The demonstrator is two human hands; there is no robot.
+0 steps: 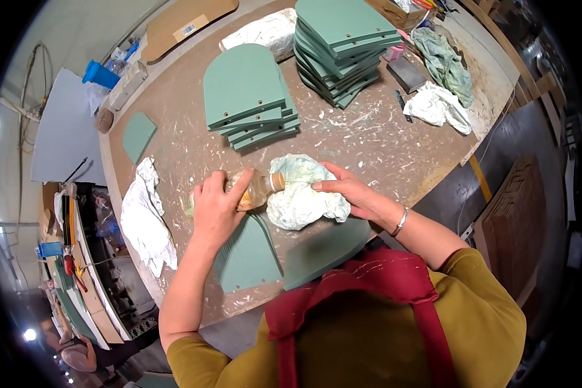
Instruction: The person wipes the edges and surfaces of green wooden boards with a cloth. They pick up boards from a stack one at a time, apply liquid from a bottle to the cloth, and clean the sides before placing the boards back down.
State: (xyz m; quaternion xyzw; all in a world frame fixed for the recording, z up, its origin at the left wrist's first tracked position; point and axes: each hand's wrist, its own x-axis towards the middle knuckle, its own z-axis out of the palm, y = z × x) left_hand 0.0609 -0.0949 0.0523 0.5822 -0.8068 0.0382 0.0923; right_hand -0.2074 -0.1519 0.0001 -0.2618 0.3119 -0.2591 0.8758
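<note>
While the left hand (216, 205) grasped a clear bottle (258, 187) around its body, the right hand (352, 192) pinched a crumpled, stained cloth (304, 197) with the thumb on top. The bottle was tilted over the workbench (381, 145), its neck pointing to three o'clock, where the cloth lay at or just beside its tan-ringed mouth; actual contact, and whether a cap was fitted, could not be told. From the bottle, ribbed green panels (246, 255) lay at six o'clock, a smooth green panel (326, 252) between four and five, a short panel stack (246, 81) at twelve and a taller stack (343, 32) at one. The step in hand appeared to be wetting the cloth from the bottle. As judged, the next move called for a steady cloth, a controlled tilt, and then the bottle righted clear of the panels.
</note>
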